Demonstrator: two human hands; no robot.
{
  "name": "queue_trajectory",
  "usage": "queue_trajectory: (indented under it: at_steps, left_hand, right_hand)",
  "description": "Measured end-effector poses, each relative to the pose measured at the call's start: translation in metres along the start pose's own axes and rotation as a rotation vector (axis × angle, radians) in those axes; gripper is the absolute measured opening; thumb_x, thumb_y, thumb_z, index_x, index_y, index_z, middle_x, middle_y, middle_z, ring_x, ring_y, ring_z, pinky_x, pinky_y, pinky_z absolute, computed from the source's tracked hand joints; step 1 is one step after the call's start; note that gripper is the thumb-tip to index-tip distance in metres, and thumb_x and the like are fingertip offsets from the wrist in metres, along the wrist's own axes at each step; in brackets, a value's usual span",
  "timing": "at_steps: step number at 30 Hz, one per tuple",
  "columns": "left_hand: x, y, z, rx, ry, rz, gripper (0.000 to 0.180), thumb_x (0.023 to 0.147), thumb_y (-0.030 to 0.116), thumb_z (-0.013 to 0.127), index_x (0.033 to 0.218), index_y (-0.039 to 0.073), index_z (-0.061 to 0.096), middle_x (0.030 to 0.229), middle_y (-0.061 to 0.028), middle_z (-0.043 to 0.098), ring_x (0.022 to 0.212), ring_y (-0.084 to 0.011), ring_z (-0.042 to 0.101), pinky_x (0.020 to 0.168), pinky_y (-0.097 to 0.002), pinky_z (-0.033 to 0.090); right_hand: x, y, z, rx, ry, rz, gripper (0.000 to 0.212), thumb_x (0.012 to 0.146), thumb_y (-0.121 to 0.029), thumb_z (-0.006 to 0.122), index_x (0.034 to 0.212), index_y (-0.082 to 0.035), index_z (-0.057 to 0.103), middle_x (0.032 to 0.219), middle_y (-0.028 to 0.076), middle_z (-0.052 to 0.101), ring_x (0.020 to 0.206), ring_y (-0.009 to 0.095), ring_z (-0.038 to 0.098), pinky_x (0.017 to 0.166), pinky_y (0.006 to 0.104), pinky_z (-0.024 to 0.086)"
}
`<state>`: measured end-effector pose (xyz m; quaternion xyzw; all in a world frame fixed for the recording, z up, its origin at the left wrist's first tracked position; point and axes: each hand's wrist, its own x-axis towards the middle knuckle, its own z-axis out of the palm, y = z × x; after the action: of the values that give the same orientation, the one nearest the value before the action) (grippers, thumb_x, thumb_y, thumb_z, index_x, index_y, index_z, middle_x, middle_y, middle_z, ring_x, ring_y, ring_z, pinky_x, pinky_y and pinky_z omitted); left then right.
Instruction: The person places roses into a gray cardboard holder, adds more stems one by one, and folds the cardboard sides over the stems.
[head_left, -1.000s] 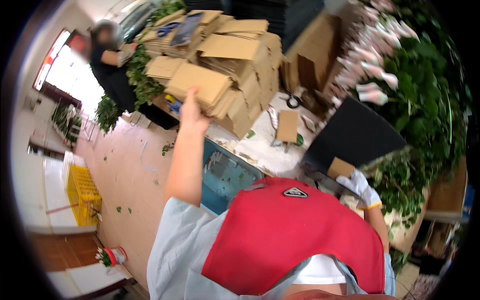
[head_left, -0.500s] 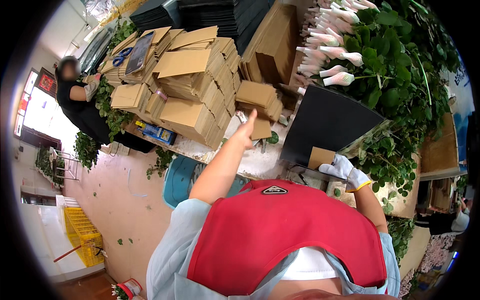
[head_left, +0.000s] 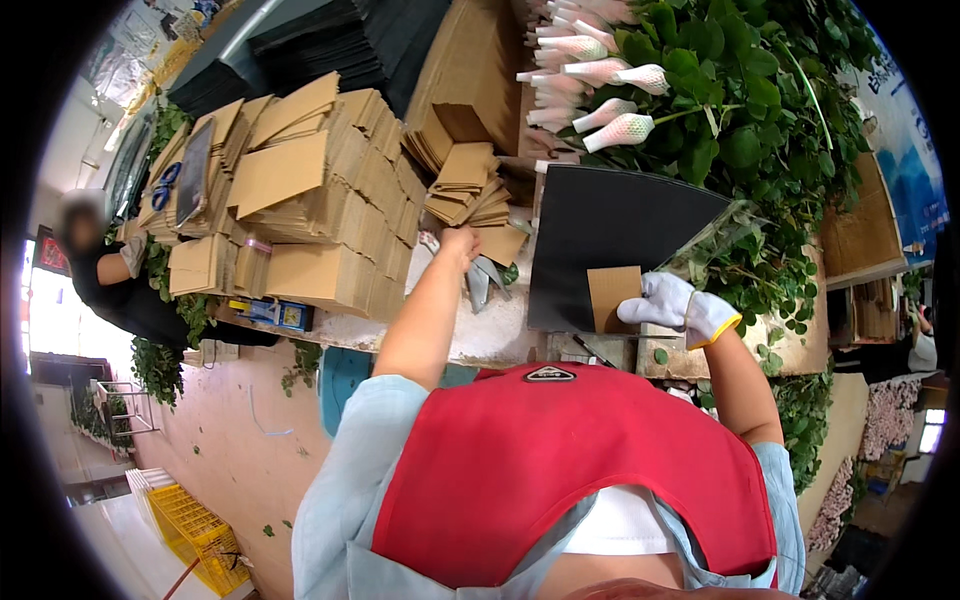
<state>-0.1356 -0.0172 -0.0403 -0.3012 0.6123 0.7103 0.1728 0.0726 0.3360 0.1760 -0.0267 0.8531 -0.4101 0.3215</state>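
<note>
My bare left hand [head_left: 461,246] is closed beside a small loose pile of cardboard pieces [head_left: 468,185]. What its fingers hold, if anything, is hidden. A grey metal tool [head_left: 483,282] lies just by that hand, its kind unclear. My right hand [head_left: 668,303], in a white glove with a yellow cuff, grips a small cardboard piece [head_left: 608,298] against the lower edge of a black sheet [head_left: 615,235]. A clear film [head_left: 718,238] shows along the right side of this sheet.
Tall cardboard stacks [head_left: 325,225] stand left, with blue scissors [head_left: 166,186] and a phone [head_left: 194,172] on top. Flowers in white net sleeves [head_left: 618,131] and leafy stems [head_left: 740,130] fill the far right. Another person [head_left: 100,265] stands at far left.
My left hand has gone from outstretched fingers to a closed hand by the cardboard pile and metal tool. My right hand keeps its grip. The whole view has shifted.
</note>
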Motion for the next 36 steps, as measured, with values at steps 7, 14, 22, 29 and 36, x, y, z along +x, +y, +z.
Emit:
queue_trajectory:
  at_steps: [7,14,22,29,36]
  left_hand:
    - [-0.158,-0.018,0.003,0.752,-0.572,0.766,0.013,0.091,0.015,0.075,0.095,0.004,0.079,0.088,-0.0114,0.077,0.088,-0.0285,0.074,0.083,-0.0372,0.057]
    - [-0.138,-0.046,0.043,1.343,-0.795,1.157,0.038,0.083,0.026,0.083,0.117,0.013,0.076,0.141,-0.0009,0.063,0.133,-0.0266,0.054,0.11,-0.0466,0.044]
    - [-0.134,-0.066,0.048,1.382,-0.973,1.234,0.048,0.084,0.033,0.083,0.128,0.02,0.07,0.143,-0.0005,0.062,0.13,-0.028,0.056,0.108,-0.0436,0.043]
    - [-0.124,-0.088,0.07,1.346,-0.912,1.498,0.052,0.089,0.043,0.076,0.137,0.022,0.067,0.148,0.0016,0.062,0.136,-0.0201,0.055,0.108,-0.0417,0.043]
    - [-0.124,-0.071,0.044,1.528,-0.921,1.32,0.049,0.093,0.038,0.074,0.137,0.019,0.067,0.148,-0.0032,0.062,0.14,-0.0231,0.053,0.112,-0.0447,0.043]
  right_hand:
    - [0.001,0.028,0.001,0.144,-0.039,0.167,0.039,0.1,-0.021,0.073,0.133,-0.002,0.07,0.119,0.008,0.076,0.11,0.015,0.068,0.099,0.0342,0.054]
    - [-0.009,0.056,0.03,0.63,-0.036,0.048,0.053,0.102,-0.021,0.071,0.15,-0.003,0.058,0.138,0.004,0.069,0.122,0.013,0.062,0.105,0.0301,0.049]
    - [0.014,0.032,-0.009,-0.129,0.022,0.256,0.055,0.096,-0.04,0.075,0.129,0.003,0.069,0.12,0.016,0.075,0.106,0.029,0.072,0.095,0.0392,0.057]
    - [0.006,0.044,-0.022,-0.59,0.114,0.413,0.038,0.092,-0.037,0.063,0.093,-0.002,0.077,0.098,0.022,0.076,0.099,0.041,0.073,0.091,0.0496,0.056]
    - [0.035,0.037,0.004,-0.074,0.126,0.215,0.046,0.093,-0.051,0.075,0.114,-0.01,0.077,0.094,0.014,0.076,0.085,0.033,0.073,0.077,0.0432,0.057]
